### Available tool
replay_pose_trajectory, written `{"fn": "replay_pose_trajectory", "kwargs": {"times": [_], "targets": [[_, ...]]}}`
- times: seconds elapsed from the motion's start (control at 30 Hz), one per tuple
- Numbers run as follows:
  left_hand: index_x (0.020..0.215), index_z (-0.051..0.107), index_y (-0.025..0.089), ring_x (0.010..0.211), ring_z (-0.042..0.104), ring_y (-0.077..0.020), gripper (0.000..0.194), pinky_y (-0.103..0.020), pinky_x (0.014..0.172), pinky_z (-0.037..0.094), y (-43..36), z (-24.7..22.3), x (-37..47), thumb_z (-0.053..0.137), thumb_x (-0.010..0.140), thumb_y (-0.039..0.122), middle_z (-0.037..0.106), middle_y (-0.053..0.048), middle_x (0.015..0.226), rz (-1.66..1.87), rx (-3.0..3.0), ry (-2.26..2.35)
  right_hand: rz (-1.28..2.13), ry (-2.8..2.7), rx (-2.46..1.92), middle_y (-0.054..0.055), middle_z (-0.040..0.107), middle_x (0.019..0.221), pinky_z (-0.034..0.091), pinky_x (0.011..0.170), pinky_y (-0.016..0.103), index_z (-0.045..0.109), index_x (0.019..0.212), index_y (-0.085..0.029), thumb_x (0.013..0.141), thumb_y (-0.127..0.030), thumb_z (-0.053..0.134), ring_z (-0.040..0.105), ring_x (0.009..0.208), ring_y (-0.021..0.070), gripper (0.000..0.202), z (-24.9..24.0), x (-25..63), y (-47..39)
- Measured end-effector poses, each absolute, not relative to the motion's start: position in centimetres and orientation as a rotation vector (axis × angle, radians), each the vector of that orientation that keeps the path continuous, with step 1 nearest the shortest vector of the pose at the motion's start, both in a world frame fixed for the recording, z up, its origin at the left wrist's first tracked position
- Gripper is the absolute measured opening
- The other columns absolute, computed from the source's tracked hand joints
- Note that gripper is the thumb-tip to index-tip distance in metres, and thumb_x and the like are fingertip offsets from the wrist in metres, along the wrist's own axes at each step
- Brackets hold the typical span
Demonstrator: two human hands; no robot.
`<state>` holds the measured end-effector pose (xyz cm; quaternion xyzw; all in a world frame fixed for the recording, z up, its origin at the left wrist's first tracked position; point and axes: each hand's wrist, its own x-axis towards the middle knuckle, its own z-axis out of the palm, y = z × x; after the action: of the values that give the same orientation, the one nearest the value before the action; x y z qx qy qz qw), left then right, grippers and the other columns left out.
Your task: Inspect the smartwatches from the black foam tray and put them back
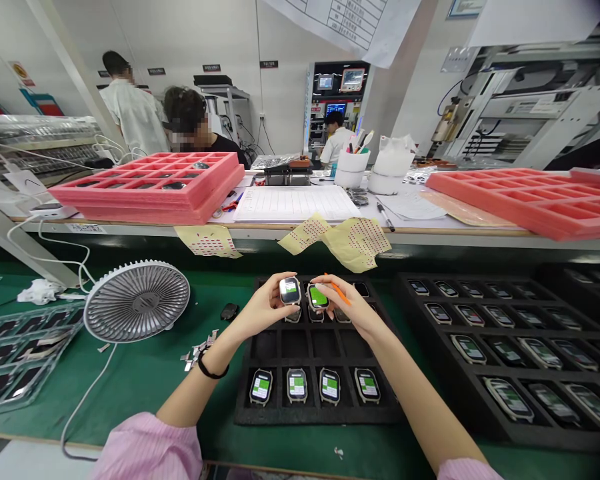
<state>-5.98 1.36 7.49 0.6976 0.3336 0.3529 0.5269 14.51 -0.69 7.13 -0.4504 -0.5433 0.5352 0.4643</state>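
Note:
My left hand (267, 308) grips a square watch body (290, 291) with a lit screen, above the back of a black foam tray (320, 415). Close beside it, my right hand (347, 303) holds a second watch (318, 297) showing a green and white screen, along with an orange stick (338, 291). Four-sided watches with green and white screens lie in the tray's front row, one of them (297, 385) near the middle. The compartments behind that row hold nothing. More watches lie in the back rows, partly hidden by my hands.
A grey fan (137, 300) stands left, near a clear tray (25, 360) of parts. Another black tray (430, 373) of watches is at right. Red foam trays (195, 203) (555, 220) rest on the shelf (260, 233). People are in the background.

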Motion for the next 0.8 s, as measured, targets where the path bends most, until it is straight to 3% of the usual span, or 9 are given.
{"fn": "replay_pose_trajectory", "kwargs": {"times": [0.17, 0.27, 0.47, 0.6, 0.8], "targets": [[0.124, 0.047, 0.02, 0.098, 0.06, -0.0194, 0.052, -0.028, 0.079, 0.05, 1.2, 7.3, -5.9, 0.067, 0.077, 0.024, 0.057, -0.009, 0.118, 0.873, 1.782, 0.824, 1.41, -1.344, -1.07, 0.0, 0.06, 0.087, 0.046, 0.05, 0.022, 0.059, 0.1, -0.021, 0.063, -0.033, 0.08, 0.058, 0.061, 0.0097, 0.044, 6.4, 14.0, -0.7], [0.123, 0.048, 0.018, 0.097, 0.06, -0.0198, 0.051, -0.028, 0.078, 0.05, 1.4, 7.4, -6.0, 0.067, 0.076, 0.025, 0.059, -0.009, 0.113, 0.928, 1.782, 0.863, 1.414, -1.344, -1.069, -0.002, 0.059, 0.085, 0.049, 0.055, 0.023, 0.058, 0.101, -0.022, 0.062, -0.029, 0.081, 0.058, 0.061, 0.0084, 0.046, 6.3, 14.0, -0.6], [0.123, 0.048, 0.018, 0.092, 0.06, -0.0183, 0.05, -0.026, 0.072, 0.05, 1.4, 7.5, -6.1, 0.067, 0.077, 0.026, 0.06, -0.008, 0.112, 0.959, 1.836, 0.891, 1.352, -1.355, -1.122, -0.001, 0.058, 0.081, 0.041, 0.045, 0.021, 0.059, 0.102, -0.02, 0.075, -0.046, 0.068, 0.058, 0.056, 0.0095, 0.038, 6.7, 14.0, -0.7], [0.125, 0.048, 0.022, 0.077, 0.058, -0.0147, 0.047, -0.025, 0.064, 0.047, 0.8, 7.8, -6.0, 0.064, 0.081, 0.027, 0.06, -0.007, 0.113, 0.909, 2.009, 0.966, 1.363, -1.335, -1.084, 0.001, 0.06, 0.085, 0.047, 0.049, 0.023, 0.059, 0.103, -0.02, 0.081, -0.051, 0.059, 0.06, 0.061, 0.0114, 0.038, 6.6, 13.6, -1.0], [0.117, 0.054, 0.022, 0.107, 0.051, -0.0246, 0.045, -0.038, 0.09, 0.046, 0.2, 7.9, -5.5, 0.071, 0.076, 0.024, 0.056, -0.009, 0.113, 0.943, 2.37, 0.892, 1.417, -1.306, -1.035, 0.004, 0.059, 0.1, 0.055, 0.062, 0.028, 0.058, 0.109, -0.022, 0.083, -0.049, 0.057, 0.061, 0.066, 0.0113, 0.038, 7.1, 12.9, -2.2]]}}
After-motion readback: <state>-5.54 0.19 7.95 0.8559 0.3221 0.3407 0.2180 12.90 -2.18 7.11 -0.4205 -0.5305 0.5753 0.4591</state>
